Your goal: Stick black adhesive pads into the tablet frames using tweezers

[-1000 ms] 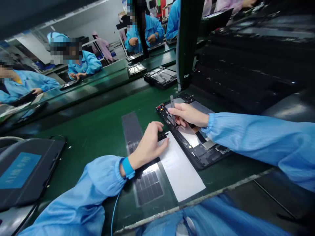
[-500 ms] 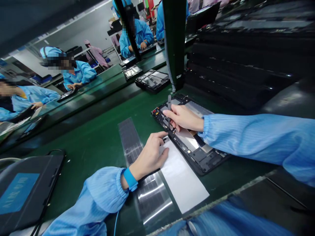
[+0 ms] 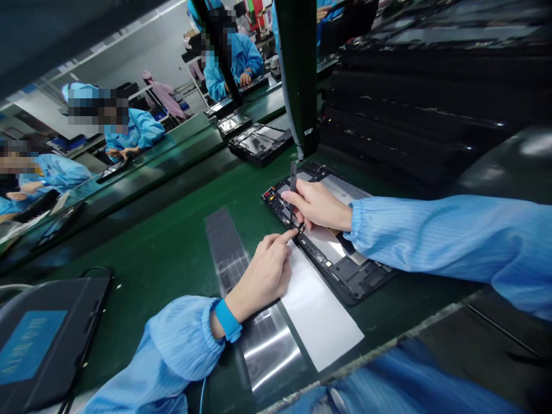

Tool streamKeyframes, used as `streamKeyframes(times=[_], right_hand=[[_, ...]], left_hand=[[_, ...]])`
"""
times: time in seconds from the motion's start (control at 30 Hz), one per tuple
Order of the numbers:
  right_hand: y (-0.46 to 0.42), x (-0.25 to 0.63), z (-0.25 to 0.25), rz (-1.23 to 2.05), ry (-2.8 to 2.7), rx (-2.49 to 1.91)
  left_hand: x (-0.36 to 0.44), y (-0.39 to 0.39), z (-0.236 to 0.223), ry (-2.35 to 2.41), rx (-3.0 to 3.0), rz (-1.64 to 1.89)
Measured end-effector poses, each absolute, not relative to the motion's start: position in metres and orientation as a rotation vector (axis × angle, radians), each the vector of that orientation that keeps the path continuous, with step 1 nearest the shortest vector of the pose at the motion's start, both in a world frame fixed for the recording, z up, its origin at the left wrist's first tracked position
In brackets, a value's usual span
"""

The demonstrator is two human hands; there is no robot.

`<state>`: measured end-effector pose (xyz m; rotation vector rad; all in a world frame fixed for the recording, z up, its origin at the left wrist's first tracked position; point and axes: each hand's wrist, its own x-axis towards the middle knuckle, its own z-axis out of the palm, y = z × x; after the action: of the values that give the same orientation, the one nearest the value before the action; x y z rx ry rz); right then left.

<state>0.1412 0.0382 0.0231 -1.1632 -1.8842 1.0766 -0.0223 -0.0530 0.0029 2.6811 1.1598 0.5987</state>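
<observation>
The opened black rectangular tablet-like device (image 3: 328, 248) lies on the green tabletop (image 3: 159, 253), with its inside facing up. Its long axis runs slantwise, from the far upper left to the near lower right; the short end with small red and yellow parts is the far one. The right hand (image 3: 321, 204) is above this device and its fingers are clamped on a pair of slim grey tweezers (image 3: 294, 175). The tweezers stand almost upright, with the tips down at the device's left long edge; whether these tips are together, I cannot tell.

The left hand (image 3: 265, 270) has the index finger stretched out, touching the same edge near the tweezers, while the thumb is apart from it. Partly under this hand lies a narrow white paper sheet (image 3: 321, 313), its long axis almost parallel to the device. To the left of the sheet is a clear plastic strip with dark rectangles (image 3: 269, 348), pointing the same way.

As for writing, a blue rectangular label (image 3: 32, 345) with pale characters is on a dark grey flat case (image 3: 81, 310) at the left; the characters are too blurred for reading.
</observation>
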Motion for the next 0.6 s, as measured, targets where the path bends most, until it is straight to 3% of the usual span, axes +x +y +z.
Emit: streamKeyframes(times=[0.37, 0.6], right_hand=[[0.039, 0.141, 0.026, 1.173, -1.817, -1.138], [0.039, 0.141, 0.023, 1.254, -1.730, -1.131]], left_hand=[[-0.016, -0.061, 0.011, 1.005, 2.861, 0.518], [-0.017, -0.061, 0.002, 1.186, 2.651, 0.736]])
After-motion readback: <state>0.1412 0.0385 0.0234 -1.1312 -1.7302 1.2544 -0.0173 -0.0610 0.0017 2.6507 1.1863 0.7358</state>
